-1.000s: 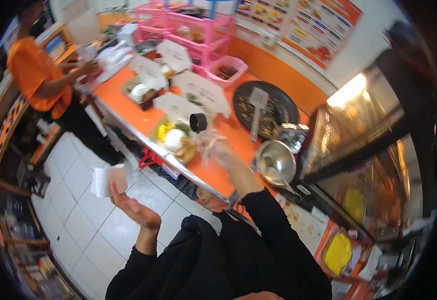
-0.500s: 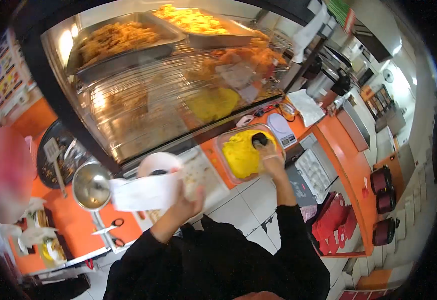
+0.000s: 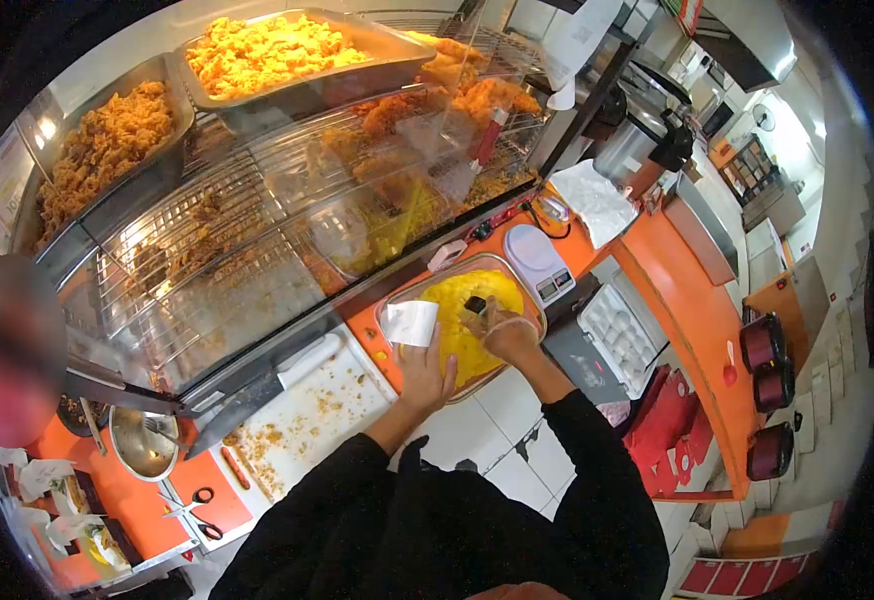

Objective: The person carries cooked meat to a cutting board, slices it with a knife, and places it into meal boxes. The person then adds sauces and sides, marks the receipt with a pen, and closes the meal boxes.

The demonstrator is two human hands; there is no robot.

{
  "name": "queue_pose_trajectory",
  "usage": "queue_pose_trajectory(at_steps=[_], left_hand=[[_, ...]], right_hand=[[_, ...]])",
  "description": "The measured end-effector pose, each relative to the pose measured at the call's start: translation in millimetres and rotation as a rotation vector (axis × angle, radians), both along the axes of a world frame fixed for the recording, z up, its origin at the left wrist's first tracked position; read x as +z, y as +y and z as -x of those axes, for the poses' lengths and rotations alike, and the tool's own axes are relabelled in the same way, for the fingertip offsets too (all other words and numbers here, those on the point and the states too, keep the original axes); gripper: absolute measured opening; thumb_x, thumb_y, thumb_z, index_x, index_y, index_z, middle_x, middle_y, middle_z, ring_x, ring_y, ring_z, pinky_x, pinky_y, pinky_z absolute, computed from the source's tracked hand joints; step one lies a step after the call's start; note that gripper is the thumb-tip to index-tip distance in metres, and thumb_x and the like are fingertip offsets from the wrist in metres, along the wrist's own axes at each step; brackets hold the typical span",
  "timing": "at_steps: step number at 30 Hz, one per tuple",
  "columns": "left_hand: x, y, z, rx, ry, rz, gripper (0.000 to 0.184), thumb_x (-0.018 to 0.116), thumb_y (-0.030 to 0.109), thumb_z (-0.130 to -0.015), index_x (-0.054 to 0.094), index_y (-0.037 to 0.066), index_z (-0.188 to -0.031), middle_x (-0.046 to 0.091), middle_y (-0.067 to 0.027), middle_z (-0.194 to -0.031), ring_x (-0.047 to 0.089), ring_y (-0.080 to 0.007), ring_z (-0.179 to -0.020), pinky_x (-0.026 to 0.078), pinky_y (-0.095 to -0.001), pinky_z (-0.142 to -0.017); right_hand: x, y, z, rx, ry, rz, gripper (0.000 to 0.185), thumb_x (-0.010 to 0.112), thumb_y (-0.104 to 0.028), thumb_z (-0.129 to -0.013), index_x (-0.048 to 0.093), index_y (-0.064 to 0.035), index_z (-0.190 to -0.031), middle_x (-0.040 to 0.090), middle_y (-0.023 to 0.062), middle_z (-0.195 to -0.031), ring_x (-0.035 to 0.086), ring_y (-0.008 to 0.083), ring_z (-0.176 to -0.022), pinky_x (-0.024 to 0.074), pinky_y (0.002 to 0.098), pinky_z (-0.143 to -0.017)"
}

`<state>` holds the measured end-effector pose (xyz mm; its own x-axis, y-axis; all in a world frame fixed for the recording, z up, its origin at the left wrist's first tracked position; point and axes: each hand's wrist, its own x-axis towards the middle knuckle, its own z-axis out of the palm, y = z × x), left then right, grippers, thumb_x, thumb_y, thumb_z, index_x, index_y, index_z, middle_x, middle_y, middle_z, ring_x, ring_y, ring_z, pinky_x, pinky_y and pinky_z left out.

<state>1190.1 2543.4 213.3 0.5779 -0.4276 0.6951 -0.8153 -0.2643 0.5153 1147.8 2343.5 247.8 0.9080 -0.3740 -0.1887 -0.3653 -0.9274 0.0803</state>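
Observation:
My left hand [image 3: 425, 375] grips a white paper packet [image 3: 409, 322] over the left edge of a rectangular tub [image 3: 540, 318]. The packet's exact shape is hard to make out. Inside the tub lies bright yellow food [image 3: 457, 345], perhaps rice. Above it, my right hand [image 3: 507, 335] is closed on a black-handled scoop [image 3: 475, 304]; its lower end is hidden in or behind the yellow food. Left of the hands lies a crumb-strewn white cutting board [image 3: 307, 415] with a white-handled knife [image 3: 309, 362] across its upper edge.
A glass warming case [image 3: 257, 250] with trays of fried food [image 3: 272, 55] fills the upper left. Right of the tub stand a kitchen scale [image 3: 537, 262] and an egg tray [image 3: 619, 335]. Lower left are scissors [image 3: 192, 510] and a metal bowl [image 3: 144, 450]. Another person [image 3: 12, 340] is at far left.
My left hand has carried the white paper packet right, from over the cutting board to the tub. My right hand stays at the yellow food with the scoop. The view has shifted.

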Motion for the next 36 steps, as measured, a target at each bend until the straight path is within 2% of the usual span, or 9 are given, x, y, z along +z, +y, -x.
queue_pose_trajectory(at_steps=[2, 7, 11, 13, 17, 20, 25, 30, 36], left_hand=[[2, -1, -2, 0.005, -0.005, 0.011, 0.061, 0.057, 0.026, -0.086, 0.039, -0.003, -0.137, 0.038, -0.0221, -0.136, 0.029, -0.0378, -0.129, 0.015, -0.0570, -0.106], [-3, -2, -1, -0.012, 0.071, 0.025, 0.062, 0.057, 0.027, -0.086, 0.039, -0.003, -0.137, 0.038, -0.0211, -0.135, 0.029, -0.0376, -0.129, 0.015, -0.0564, -0.106], [21, 16, 0, -0.011, -0.011, 0.050, 0.062, 0.060, 0.023, -0.083, 0.040, -0.005, -0.135, 0.038, -0.0228, -0.134, 0.032, -0.0404, -0.126, 0.020, -0.0566, -0.104], [37, 36, -3, -0.057, -0.040, 0.163, 0.062, 0.061, 0.020, -0.082, 0.039, -0.006, -0.135, 0.038, -0.0242, -0.133, 0.033, -0.0414, -0.124, 0.022, -0.0567, -0.102], [35, 119, -5, -0.065, -0.075, 0.247, 0.058, 0.056, 0.010, -0.082, 0.039, -0.009, -0.133, 0.041, -0.0298, -0.132, 0.044, -0.0466, -0.119, 0.035, -0.0555, -0.099], [8, 221, 2, 0.055, -0.025, 0.372, 0.055, 0.047, 0.012, -0.085, 0.034, -0.008, -0.135, 0.041, -0.0298, -0.133, 0.048, -0.0447, -0.117, 0.041, -0.0523, -0.097], [71, 347, 45, 0.824, -0.151, 0.334, 0.061, 0.037, 0.033, -0.096, 0.022, -0.003, -0.142, 0.033, -0.0248, -0.137, 0.042, -0.0361, -0.124, 0.041, -0.0461, -0.098], [46, 448, 103, 1.003, -0.078, 0.739, 0.066, 0.038, 0.040, -0.096, 0.023, -0.004, -0.142, 0.031, -0.0237, -0.143, 0.036, -0.0382, -0.130, 0.034, -0.0504, -0.105], [122, 436, 125, 1.210, -0.203, 0.453, 0.067, 0.037, 0.041, -0.097, 0.019, -0.003, -0.144, 0.030, -0.0252, -0.144, 0.035, -0.0384, -0.131, 0.034, -0.0504, -0.105]], right_hand=[[35, 19, -2, -0.281, -0.103, -0.188, 0.057, 0.044, -0.055, -0.091, 0.046, -0.0177, -0.135, 0.059, 0.0213, -0.119, 0.059, 0.0321, -0.106, 0.0476, 0.0393, -0.087], [29, -21, 5, -0.183, -0.211, -0.647, 0.081, 0.056, -0.065, -0.082, 0.051, 0.0026, -0.127, 0.063, 0.0188, -0.109, 0.063, 0.0240, -0.096, 0.0488, 0.0338, -0.084], [40, -25, 6, -0.605, -0.379, -1.111, 0.064, 0.064, -0.055, -0.083, 0.057, -0.0050, -0.122, 0.065, 0.0087, -0.088, 0.060, 0.0121, -0.073, 0.0489, 0.0265, -0.064], [70, -5, 9, -0.646, -0.490, -1.412, 0.042, 0.065, -0.049, -0.085, 0.059, -0.0164, -0.111, 0.054, -0.0013, -0.066, 0.044, 0.0063, -0.046, 0.0335, 0.0232, -0.040], [94, 30, -1, -0.709, -0.485, -1.716, 0.030, 0.061, -0.049, -0.088, 0.055, -0.0237, -0.104, 0.041, -0.0052, -0.055, 0.034, 0.0065, -0.036, 0.0236, 0.0223, -0.033], [98, 30, -9, -0.640, -0.287, -2.023, 0.032, 0.059, -0.050, -0.089, 0.057, -0.0200, -0.098, 0.047, -0.0036, -0.057, 0.043, 0.0095, -0.041, 0.0333, 0.0231, -0.037], [111, 49, -36, -0.690, -0.364, -1.834, 0.026, 0.060, -0.053, -0.087, 0.050, -0.0356, -0.104, 0.032, -0.0056, -0.050, 0.030, 0.0071, -0.036, 0.0205, 0.0212, -0.033], [32, -15, -37, -0.523, -0.601, -1.628, 0.033, 0.061, -0.053, -0.086, 0.048, -0.0366, -0.112, 0.033, -0.0047, -0.051, 0.029, 0.0072, -0.036, 0.0204, 0.0223, -0.033], [90, 17, -11, -0.743, -0.489, -1.704, 0.055, 0.055, -0.065, -0.084, 0.056, -0.0107, -0.077, 0.033, -0.0054, -0.043, 0.029, 0.0085, -0.033, 0.0209, 0.0230, -0.032]])
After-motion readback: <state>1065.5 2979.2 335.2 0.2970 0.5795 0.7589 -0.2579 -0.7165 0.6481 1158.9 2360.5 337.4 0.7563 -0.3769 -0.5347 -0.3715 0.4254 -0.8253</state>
